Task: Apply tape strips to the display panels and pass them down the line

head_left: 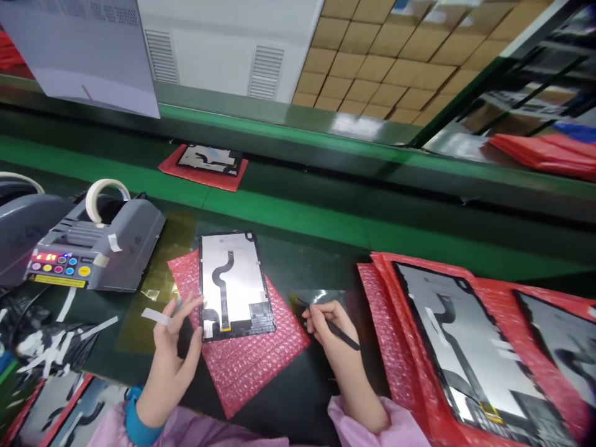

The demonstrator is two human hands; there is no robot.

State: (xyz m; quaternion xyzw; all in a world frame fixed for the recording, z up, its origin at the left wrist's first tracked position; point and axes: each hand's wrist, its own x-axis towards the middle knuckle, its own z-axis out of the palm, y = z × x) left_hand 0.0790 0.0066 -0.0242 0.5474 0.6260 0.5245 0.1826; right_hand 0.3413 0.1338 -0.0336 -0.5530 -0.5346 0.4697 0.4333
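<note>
A tablet panel, back side up with a black flex cable, lies on a red bubble-wrap sheet in front of me. My left hand hovers at the panel's lower left corner, its fingers pinched on a small strip of white tape. My right hand rests on the bench just right of the bubble wrap, closed on a thin black stylus-like tool whose tip points toward the panel.
A grey tape dispenser with a tape roll and coloured buttons stands at left, cut tape strips below it. More panels on red bubble wrap are stacked at right. Another panel lies on the green conveyor.
</note>
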